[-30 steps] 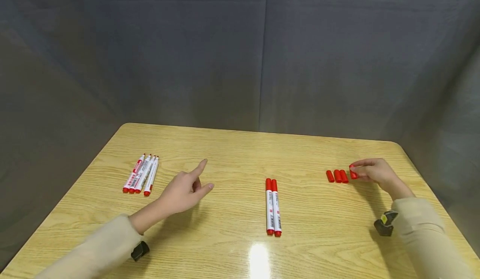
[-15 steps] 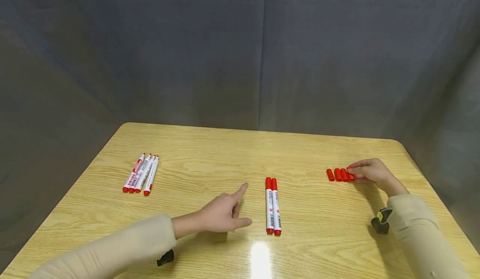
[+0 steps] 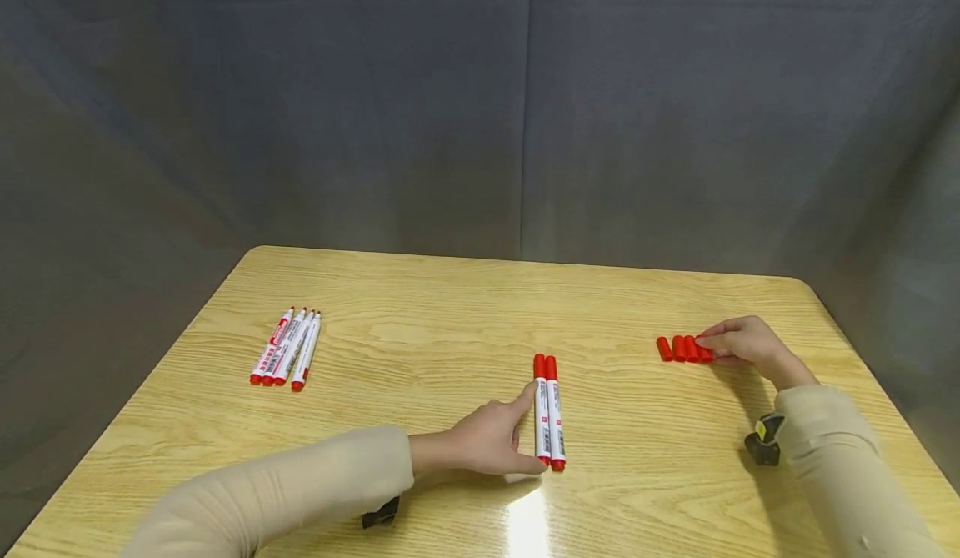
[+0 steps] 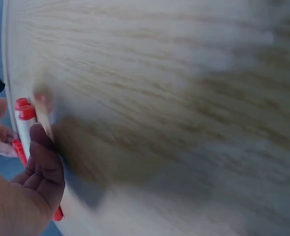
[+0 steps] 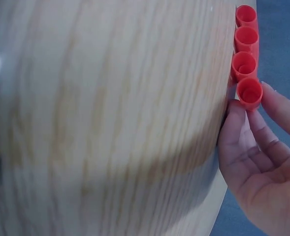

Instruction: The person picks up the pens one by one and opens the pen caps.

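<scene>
Two capped red-and-white markers lie side by side mid-table, a left one (image 3: 542,416) and a right one (image 3: 556,424). My left hand (image 3: 487,439) is at the left marker, forefinger and thumb stretched apart along it, the forefinger by its upper barrel and the thumb by its bottom end. In the left wrist view the fingers (image 4: 48,169) partly cover the markers. On the right, several red marker caps (image 3: 678,349) lie in a row. My right hand (image 3: 750,348) pinches the rightmost cap (image 5: 249,93) between thumb and fingers, against its neighbour. The right wrist view shows the caps' hollow ends.
Several uncapped markers (image 3: 288,349) with red tips lie together at the table's left. The wood-grain table (image 3: 420,299) has a dark cloth (image 3: 390,108) hanging behind it. A bright reflection shows near the front edge.
My left hand has moved right, from near the uncapped markers to the left capped marker. The right hand has brought its cap leftward to the end of the row.
</scene>
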`<state>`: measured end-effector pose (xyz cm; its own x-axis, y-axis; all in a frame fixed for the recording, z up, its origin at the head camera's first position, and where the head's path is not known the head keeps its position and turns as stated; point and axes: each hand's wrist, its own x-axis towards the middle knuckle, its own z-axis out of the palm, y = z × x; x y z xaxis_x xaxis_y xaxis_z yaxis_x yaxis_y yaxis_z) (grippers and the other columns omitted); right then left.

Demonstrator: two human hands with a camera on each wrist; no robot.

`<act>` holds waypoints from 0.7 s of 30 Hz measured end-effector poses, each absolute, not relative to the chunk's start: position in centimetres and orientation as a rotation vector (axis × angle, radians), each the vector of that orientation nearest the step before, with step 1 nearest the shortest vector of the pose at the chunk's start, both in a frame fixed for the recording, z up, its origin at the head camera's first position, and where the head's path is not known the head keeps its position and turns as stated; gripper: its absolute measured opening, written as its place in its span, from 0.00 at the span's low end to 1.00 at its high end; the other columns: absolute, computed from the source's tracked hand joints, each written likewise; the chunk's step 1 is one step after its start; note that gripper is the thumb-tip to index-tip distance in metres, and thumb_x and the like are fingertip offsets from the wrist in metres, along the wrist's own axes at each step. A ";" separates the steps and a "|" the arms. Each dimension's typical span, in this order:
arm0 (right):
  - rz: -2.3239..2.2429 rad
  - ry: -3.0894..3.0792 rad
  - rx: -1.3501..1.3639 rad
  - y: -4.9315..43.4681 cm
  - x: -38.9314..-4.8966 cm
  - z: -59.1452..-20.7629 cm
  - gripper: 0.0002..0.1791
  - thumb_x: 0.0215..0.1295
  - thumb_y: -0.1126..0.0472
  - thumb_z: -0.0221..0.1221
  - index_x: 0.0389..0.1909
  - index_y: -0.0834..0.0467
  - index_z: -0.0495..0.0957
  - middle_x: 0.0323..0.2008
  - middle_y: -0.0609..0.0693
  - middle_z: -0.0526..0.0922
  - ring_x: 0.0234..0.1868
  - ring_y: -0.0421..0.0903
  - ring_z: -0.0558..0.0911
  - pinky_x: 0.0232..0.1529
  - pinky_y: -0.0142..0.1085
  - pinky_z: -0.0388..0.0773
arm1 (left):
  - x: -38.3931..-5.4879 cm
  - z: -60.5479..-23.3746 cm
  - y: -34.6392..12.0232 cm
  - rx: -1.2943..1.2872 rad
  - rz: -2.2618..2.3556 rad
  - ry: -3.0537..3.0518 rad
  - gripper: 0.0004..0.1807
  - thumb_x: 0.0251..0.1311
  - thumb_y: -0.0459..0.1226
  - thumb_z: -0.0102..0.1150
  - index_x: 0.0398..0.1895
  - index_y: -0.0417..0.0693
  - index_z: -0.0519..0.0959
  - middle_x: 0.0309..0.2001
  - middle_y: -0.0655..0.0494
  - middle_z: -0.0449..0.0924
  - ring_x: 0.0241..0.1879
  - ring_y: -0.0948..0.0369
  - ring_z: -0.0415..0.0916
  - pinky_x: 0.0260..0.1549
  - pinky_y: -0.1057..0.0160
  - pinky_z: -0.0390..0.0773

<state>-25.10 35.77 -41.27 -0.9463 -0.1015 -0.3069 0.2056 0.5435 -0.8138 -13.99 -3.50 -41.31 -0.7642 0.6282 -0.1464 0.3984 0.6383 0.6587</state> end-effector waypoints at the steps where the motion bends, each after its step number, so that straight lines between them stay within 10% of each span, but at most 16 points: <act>1: -1.360 2.467 0.083 35.7 -25.1 -41.3 0.24 0.59 0.64 0.58 0.48 0.80 0.69 0.26 0.43 0.78 0.26 0.36 0.76 0.30 0.31 0.78 | -14.0 -41.4 -3.3 0.813 0.854 2.515 0.56 0.45 0.45 0.67 0.71 0.38 0.43 0.10 0.64 0.66 0.10 0.71 0.61 0.10 0.73 0.60; 21: -1.398 2.468 0.085 36.2 -24.6 -41.0 0.23 0.65 0.64 0.51 0.50 0.83 0.65 0.26 0.45 0.78 0.26 0.36 0.78 0.31 0.31 0.79 | -15.2 -41.9 -1.9 0.691 0.711 2.596 0.54 0.40 0.41 0.64 0.71 0.40 0.47 0.12 0.65 0.70 0.09 0.69 0.61 0.08 0.71 0.58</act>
